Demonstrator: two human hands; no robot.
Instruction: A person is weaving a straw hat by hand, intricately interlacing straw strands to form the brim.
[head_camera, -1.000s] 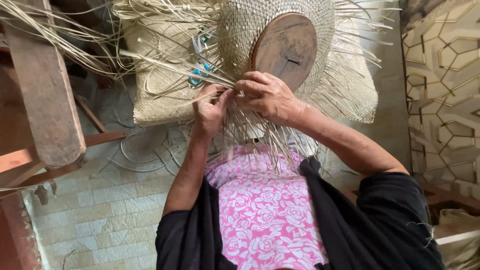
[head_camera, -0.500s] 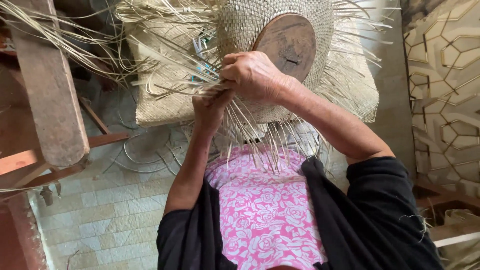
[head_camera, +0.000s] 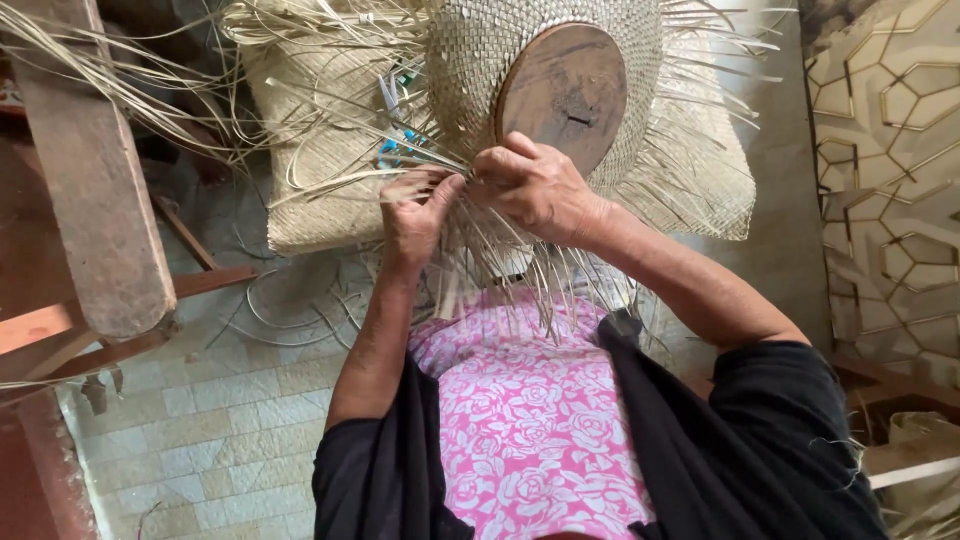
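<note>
**Both hands pinching straw at the hat's edge**

The left hand (head_camera: 418, 215) has its grip pressed together on loose straw strands (head_camera: 500, 270); the right hand (head_camera: 535, 185) pinches the same strands just beside it, fingers curled; directly above both sits the woven straw hat (head_camera: 480, 60) on a round wooden block (head_camera: 562, 92), touching the right hand; a woven mat (head_camera: 300, 140) lies behind; a tiled floor (head_camera: 190, 420) below left; a wooden beam (head_camera: 95, 170) stands well apart at left, a patterned panel (head_camera: 890, 170) at right.

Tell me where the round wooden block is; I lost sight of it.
Head view, upper centre: the wooden block sits inside the woven hat, just above the right hand.
</note>
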